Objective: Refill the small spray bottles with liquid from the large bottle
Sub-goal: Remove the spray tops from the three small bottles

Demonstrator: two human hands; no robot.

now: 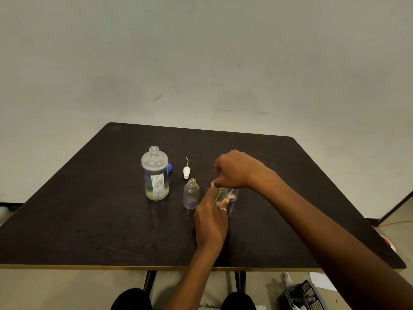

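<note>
Large bottle: tall clear plastic bottle of pale yellow liquid stands uncapped on the dark table.
Small bottles: one clear bottle stands open; the left hand grips a second small bottle, the right hand pinching its top.
Progress: likely still opening; pouring remains.

Blue cap: only an edge shows behind the large bottle.
Held small bottle: largely hidden by the left hand gripping it and the right hand pinching its top.
Label print: we cannot read it.
</note>
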